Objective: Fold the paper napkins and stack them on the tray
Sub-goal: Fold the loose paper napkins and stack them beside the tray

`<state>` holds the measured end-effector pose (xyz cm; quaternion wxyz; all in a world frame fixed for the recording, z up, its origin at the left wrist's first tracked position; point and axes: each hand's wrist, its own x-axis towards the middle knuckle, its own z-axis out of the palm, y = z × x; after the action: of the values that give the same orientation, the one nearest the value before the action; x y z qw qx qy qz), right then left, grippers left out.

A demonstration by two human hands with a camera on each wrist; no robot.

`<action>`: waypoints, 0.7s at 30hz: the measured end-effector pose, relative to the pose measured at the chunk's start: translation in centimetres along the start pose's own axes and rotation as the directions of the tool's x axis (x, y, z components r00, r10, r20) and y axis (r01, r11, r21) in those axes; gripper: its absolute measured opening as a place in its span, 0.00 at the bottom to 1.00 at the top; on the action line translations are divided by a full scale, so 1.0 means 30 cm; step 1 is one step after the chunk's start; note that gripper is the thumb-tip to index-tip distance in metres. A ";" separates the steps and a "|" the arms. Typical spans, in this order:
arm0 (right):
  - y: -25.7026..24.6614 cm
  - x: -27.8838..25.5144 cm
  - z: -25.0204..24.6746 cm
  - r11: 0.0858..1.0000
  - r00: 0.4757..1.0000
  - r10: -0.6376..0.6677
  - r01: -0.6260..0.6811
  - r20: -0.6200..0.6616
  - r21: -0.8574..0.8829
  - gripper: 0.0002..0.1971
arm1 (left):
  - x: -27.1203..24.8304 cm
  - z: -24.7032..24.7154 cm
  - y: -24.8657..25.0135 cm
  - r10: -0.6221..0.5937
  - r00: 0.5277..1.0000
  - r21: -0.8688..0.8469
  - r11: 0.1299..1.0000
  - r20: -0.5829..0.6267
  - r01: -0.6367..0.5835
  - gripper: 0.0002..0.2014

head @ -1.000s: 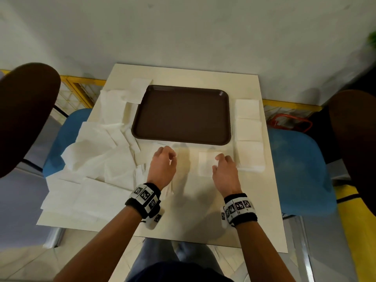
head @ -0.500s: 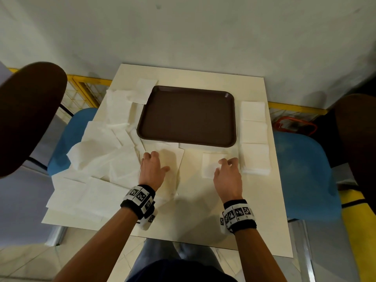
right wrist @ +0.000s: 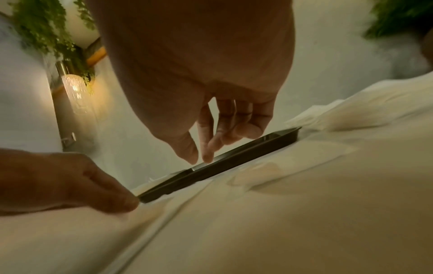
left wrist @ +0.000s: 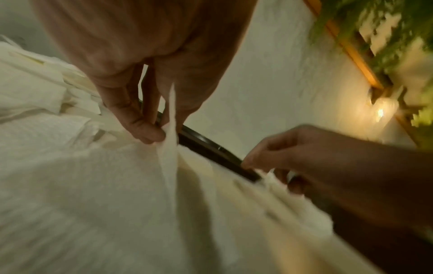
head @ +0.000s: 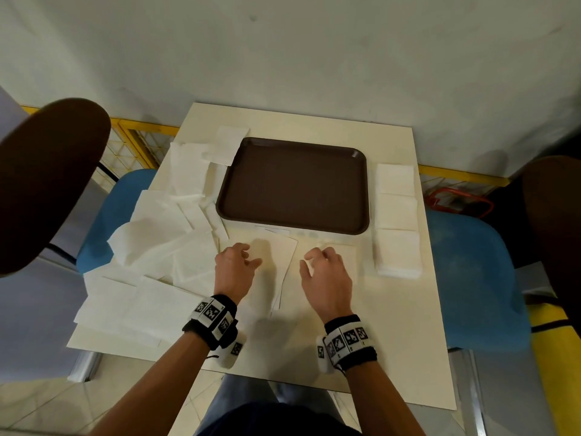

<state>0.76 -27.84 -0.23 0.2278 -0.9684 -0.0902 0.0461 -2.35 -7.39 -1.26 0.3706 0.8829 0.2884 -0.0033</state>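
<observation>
Loose unfolded napkins point(head: 151, 247) heaped on left part of bench point(head: 314, 341), edge touching brown tray point(head: 295, 187). Left hand point(head: 234, 267) just in front of tray, pinching raised edge of napkin point(head: 276, 262) between thumb and fingertips point(left wrist: 150, 132). Right hand point(head: 325, 275) beside it, fingers loosely curled, hovering over small folded napkin point(head: 344, 253), gripping nothing. Three folded stacks point(head: 396, 220) in row right of tray.

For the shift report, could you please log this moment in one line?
left hand: pinches napkin | right hand: holds nothing | tray: bare | folded stacks: right of tray
</observation>
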 end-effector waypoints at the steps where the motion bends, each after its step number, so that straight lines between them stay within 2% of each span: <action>1: -0.014 0.003 0.001 0.999 1.000 0.007 -0.008 0.021 0.053 0.11 | -0.002 -0.013 0.008 -0.028 1.000 -0.054 0.998 0.011 0.029 0.19; 4: -0.037 0.011 -0.002 0.978 0.997 0.037 -0.049 0.066 0.203 0.11 | -0.021 -0.062 0.045 -0.094 0.993 -0.260 0.960 0.065 0.108 0.12; 9: -0.054 0.021 -0.023 0.906 0.962 0.102 -0.195 0.253 0.377 0.21 | -0.068 -0.131 0.126 0.012 0.986 -0.546 0.834 0.166 0.081 0.05; 11: -0.069 0.024 -0.034 0.796 0.930 0.130 -0.304 0.344 0.523 0.26 | -0.087 -0.161 0.161 0.060 0.982 -0.604 0.795 0.178 0.061 0.04; 12: -0.078 0.025 -0.044 0.706 0.911 0.134 -0.364 0.390 0.608 0.26 | -0.093 -0.173 0.176 0.080 0.978 -0.634 0.771 0.194 0.062 0.04; 14: -0.093 0.023 -0.071 0.513 0.880 0.081 -0.439 0.467 0.738 0.24 | -0.097 -0.189 0.193 0.107 0.969 -0.670 0.739 0.223 0.073 0.04; 16: -0.108 0.020 -0.106 0.371 0.868 -0.005 -0.460 0.497 0.807 0.23 | -0.096 -0.199 0.202 0.120 0.971 -0.671 0.739 0.208 0.052 0.05; 18: -0.115 0.021 -0.129 0.301 0.878 -0.031 -0.447 0.477 0.843 0.20 | -0.087 -0.197 0.196 0.128 0.981 -0.639 0.769 0.149 -0.003 0.04; 21: -0.106 0.034 -0.136 0.310 0.916 0.014 -0.386 0.401 0.869 0.14 | -0.076 -0.185 0.173 0.123 0.990 -0.537 0.841 0.062 -0.070 0.05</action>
<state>1.80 -26.60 4.79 0.7159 -0.6411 0.0402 0.2738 -2.73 -7.81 6.65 0.6139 0.7575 0.2153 0.0539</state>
